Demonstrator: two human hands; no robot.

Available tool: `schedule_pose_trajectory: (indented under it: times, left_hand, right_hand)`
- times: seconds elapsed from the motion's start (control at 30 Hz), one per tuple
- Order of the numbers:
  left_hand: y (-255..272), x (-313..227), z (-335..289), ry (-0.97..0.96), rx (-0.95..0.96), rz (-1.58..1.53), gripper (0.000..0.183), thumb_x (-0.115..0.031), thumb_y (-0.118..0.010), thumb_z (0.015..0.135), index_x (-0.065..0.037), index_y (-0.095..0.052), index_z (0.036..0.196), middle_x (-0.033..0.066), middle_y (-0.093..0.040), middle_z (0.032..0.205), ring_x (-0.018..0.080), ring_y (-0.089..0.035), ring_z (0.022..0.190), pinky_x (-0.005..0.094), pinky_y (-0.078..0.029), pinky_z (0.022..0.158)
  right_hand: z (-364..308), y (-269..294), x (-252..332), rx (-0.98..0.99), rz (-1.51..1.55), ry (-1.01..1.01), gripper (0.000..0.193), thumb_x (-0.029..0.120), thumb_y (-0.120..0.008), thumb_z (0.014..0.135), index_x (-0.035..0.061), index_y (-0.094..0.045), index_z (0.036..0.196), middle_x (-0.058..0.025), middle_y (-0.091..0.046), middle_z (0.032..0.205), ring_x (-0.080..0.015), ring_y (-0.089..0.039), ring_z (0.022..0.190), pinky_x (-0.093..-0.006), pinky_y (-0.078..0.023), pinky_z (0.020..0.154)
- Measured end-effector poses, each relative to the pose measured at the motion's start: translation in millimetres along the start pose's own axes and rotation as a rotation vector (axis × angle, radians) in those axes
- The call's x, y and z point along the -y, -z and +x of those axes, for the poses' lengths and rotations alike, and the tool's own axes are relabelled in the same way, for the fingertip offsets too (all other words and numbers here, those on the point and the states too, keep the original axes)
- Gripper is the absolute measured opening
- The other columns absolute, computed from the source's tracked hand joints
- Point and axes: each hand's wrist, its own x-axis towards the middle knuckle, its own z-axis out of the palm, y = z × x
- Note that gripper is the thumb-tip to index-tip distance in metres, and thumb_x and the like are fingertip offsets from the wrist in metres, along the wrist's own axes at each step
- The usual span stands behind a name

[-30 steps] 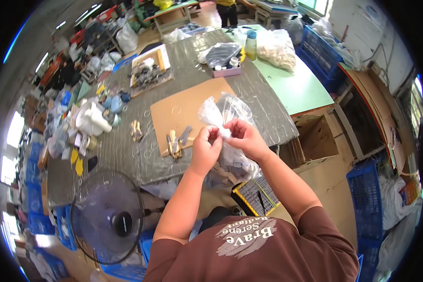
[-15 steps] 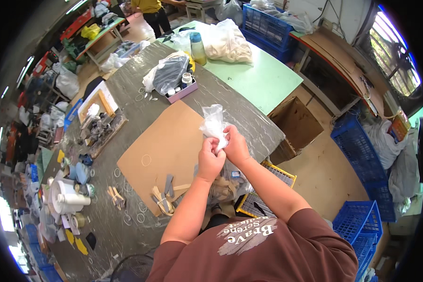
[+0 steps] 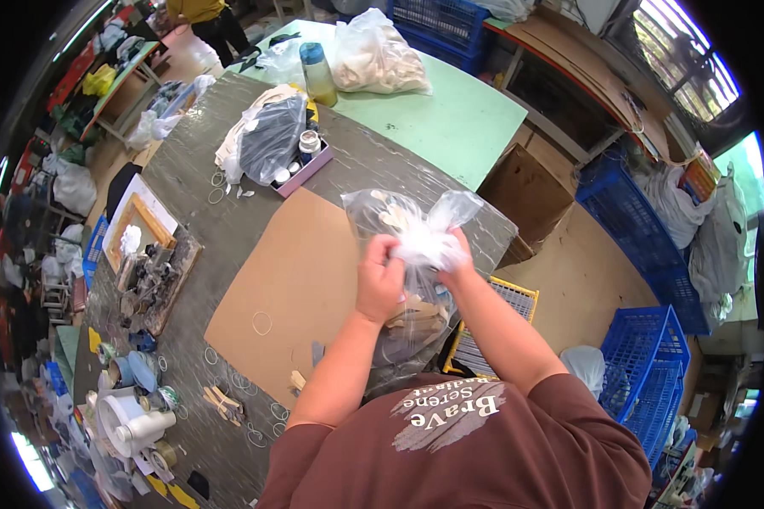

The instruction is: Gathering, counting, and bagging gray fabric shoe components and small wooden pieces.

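Note:
My left hand (image 3: 380, 278) and my right hand (image 3: 458, 257) both grip a clear plastic bag (image 3: 424, 246) by its bunched neck, fingers closed on the film. Blurred white, the gathered plastic bulges between the two hands. Two loose flaps of film spread out above them. Below the hands the bag's body hangs toward me, with tan and dark flat pieces (image 3: 416, 327) showing through. Beneath my left forearm lies a brown cardboard sheet (image 3: 272, 288) on the dark table, with a rubber band (image 3: 262, 323) on top. The bag covers part of the sheet's right edge.
Tan strips (image 3: 222, 405) and several loose rubber bands lie left of the sheet. Beyond it stands a purple box (image 3: 306, 170) with small jars. A bottle (image 3: 317, 75) is on the green table (image 3: 450, 119). To the right are an open carton (image 3: 526, 199) and blue crates (image 3: 645, 348).
My hands have moved apart. The narrow twisted neck of the bag has become a wider bunch with two flaps. More of the filled bag shows below. The whole view has shifted slightly.

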Motion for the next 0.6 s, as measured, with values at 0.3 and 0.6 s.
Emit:
schedule_pose_trajectory:
  times: [0.3, 0.6]
  left_hand:
    - [14, -5, -35, 0.282, -0.109, 0.639, 0.060, -0.027, -0.073, 0.069, 0.003, -0.044, 0.112, 0.0187, -0.052, 0.109, 0.0305, -0.049, 0.101, 0.0409, -0.039, 0.088]
    - [46, 13, -15, 0.530, 0.064, 0.633, 0.055, -0.014, -0.058, 0.064, -0.003, -0.050, 0.116, 0.0119, -0.060, 0.090, 0.0277, -0.057, 0.087, 0.0398, -0.044, 0.078]
  right_hand:
    - [18, -23, 38, 0.791, -1.937, 0.522, 0.042, 0.015, -0.063, 0.064, 0.0127, -0.060, 0.106, -0.0157, -0.046, 0.123, -0.0343, -0.036, 0.120, -0.0504, -0.028, 0.097]
    - [59, -36, 6, 0.949, -1.812, 0.530, 0.038, 0.027, -0.066, 0.066, 0.0141, -0.061, 0.101, -0.0036, -0.057, 0.111, -0.0219, -0.050, 0.109, -0.0395, -0.034, 0.097]
